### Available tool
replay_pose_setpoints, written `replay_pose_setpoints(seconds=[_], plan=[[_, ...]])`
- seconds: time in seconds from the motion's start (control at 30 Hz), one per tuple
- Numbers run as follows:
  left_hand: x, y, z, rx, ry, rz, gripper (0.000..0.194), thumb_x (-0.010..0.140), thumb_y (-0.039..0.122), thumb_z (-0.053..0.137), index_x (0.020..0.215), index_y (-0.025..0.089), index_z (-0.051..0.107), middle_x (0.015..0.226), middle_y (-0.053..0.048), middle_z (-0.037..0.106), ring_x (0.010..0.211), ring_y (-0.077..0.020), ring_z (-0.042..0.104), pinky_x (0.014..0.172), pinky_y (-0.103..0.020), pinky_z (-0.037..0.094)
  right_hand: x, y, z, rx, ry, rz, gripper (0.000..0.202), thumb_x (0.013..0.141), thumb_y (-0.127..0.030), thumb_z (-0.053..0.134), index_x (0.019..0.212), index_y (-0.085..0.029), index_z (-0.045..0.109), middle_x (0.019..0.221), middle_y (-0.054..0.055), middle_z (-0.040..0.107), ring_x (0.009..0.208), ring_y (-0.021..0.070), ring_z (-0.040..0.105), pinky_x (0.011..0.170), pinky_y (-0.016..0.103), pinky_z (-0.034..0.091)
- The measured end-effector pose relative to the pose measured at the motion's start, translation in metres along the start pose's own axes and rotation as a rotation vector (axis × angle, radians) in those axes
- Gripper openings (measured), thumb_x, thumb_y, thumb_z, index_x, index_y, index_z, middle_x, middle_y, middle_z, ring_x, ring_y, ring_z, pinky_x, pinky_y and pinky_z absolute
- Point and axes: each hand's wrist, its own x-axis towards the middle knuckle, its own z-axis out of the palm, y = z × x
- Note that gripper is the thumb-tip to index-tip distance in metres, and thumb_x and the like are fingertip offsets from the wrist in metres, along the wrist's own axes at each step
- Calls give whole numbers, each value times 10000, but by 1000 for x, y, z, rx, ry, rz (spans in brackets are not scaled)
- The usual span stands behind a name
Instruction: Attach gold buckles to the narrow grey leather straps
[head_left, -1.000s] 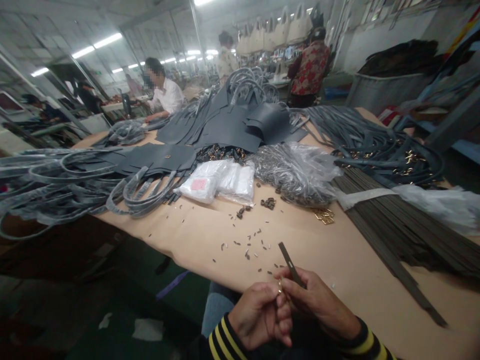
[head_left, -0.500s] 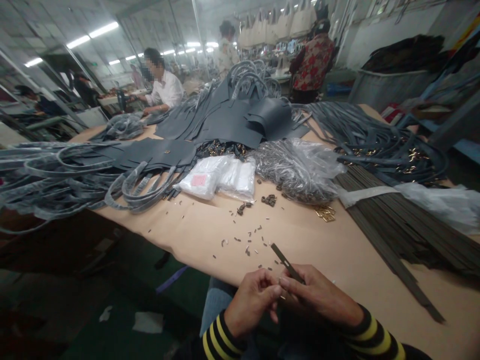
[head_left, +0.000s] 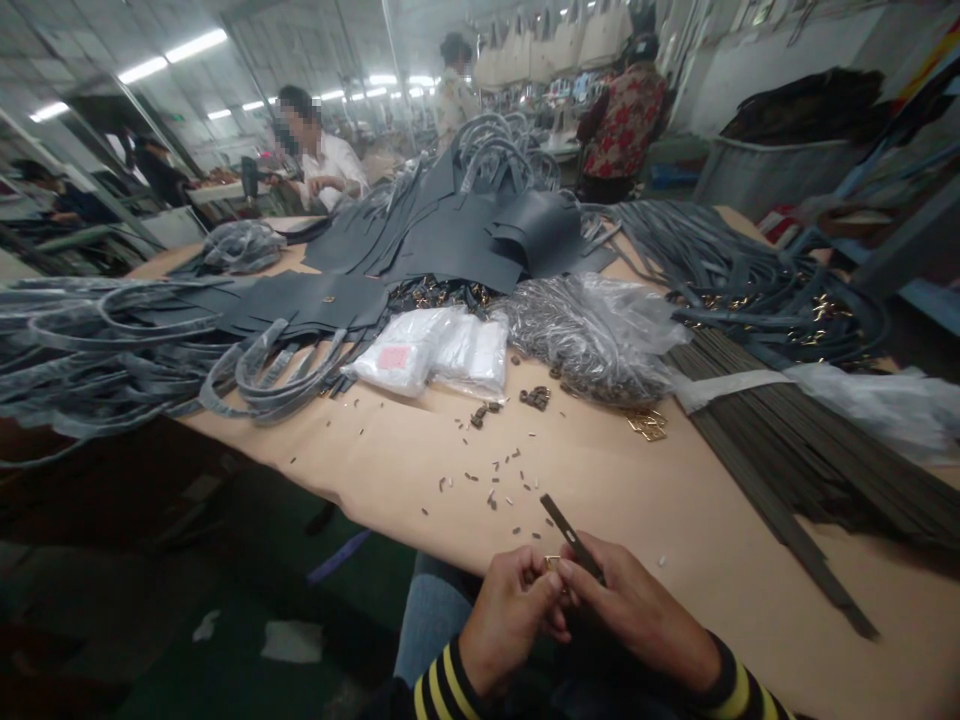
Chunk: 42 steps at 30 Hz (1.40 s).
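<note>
My left hand (head_left: 517,610) is closed at the table's near edge, pinching a small gold metal buckle (head_left: 553,562) between thumb and fingers. Right beside it, my right hand (head_left: 637,605) grips a dark olive strap (head_left: 564,525) with a slot in it; the strap's free end points up and to the left. The fingertips of both hands meet around the buckle. Small dark pieces (head_left: 493,498) lie scattered on the brown table covering (head_left: 397,460) beyond my hands.
White plastic packets (head_left: 405,350), a clear bag (head_left: 592,340) and gold rings (head_left: 646,425) lie mid-table. Dark straps (head_left: 810,470) are stacked at right, blue-grey panels (head_left: 465,240) behind, plastic-wrapped handles (head_left: 90,350) at left. A person in white (head_left: 330,165) sits across the table.
The gold buckle now shows above my left fingertips. Both hands have shifted slightly down. The person in white has brought their hands up together.
</note>
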Motion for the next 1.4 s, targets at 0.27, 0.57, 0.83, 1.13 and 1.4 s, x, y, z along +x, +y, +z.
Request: replay_pose_setpoints(seconds=[0.27,0.57,0.83,1.13,1.4], plan=[[2,0,-1,-23,92,-54,344,597,437,611,641,147,431,491,28,507,425,-74,483,427,-205,424,0,-5,0,-72,32,8,252,807,-344,388,637,-173,461,567,-30,466,551,121,448,516,221,355],[4,2,-1,94,167,-21,255,625,349,601,628,132,467,529,14,523,489,-92,523,462,-210,442,1,-3,2,-98,51,14,225,804,-341,404,679,-167,472,607,-15,504,575,129,469,523,222,363],[2,5,-4,-132,54,-55,281,572,336,646,614,130,460,509,22,508,461,-62,468,462,-198,425,3,-1,2,39,3,20,286,808,-392,411,635,-169,458,544,-42,457,507,101,423,470,199,337],[2,6,-3,-152,98,-17,299,591,340,639,673,141,432,557,30,498,491,-71,478,450,-198,432,3,-6,3,-14,43,31,262,806,-378,406,676,-163,482,588,-28,470,555,120,440,502,217,350],[4,5,-11,-115,-66,98,307,588,347,656,683,135,455,596,20,464,510,-69,436,437,-183,371,1,-4,0,-1,46,-2,259,804,-375,402,669,-164,468,595,-24,461,570,126,447,529,230,364]])
